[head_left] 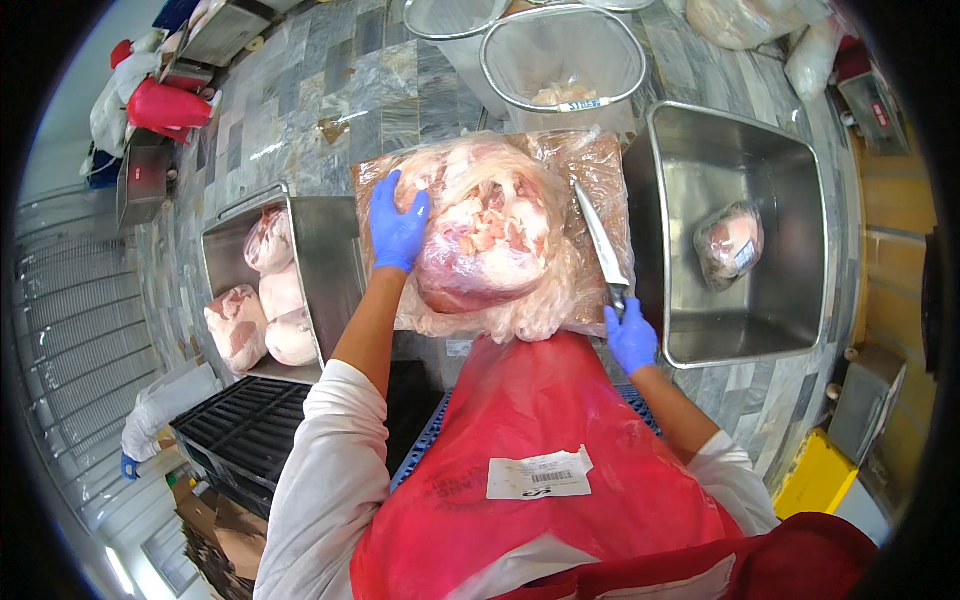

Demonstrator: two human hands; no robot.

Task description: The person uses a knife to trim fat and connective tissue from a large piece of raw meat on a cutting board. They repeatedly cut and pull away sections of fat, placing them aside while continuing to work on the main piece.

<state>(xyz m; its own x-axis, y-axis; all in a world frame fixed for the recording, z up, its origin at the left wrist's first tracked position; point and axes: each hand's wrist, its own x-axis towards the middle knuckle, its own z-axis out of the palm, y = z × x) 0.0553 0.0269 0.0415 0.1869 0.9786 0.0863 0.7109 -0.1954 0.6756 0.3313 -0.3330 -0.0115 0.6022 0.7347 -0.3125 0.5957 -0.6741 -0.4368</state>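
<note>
A large cut of raw meat [482,262] in loose clear plastic lies on a brown board [612,160] in front of me. My left hand [398,225], in a blue glove, rests on the left side of the wrapping with thumb and fingers apart. In my right hand [631,338], also blue-gloved, is the black handle of a knife [600,238]. Its long blade points away from me over the right part of the board, apart from the meat. The fingers of that hand are wrapped round the handle.
On the left a steel tub [335,235] holds several wrapped meat pieces [238,325]. Another steel tub [790,300] at right contains one wrapped piece [730,245]. Lined bins [562,60] stand beyond the board. A black crate [240,430] is at lower left; a person [165,105] in red works far left.
</note>
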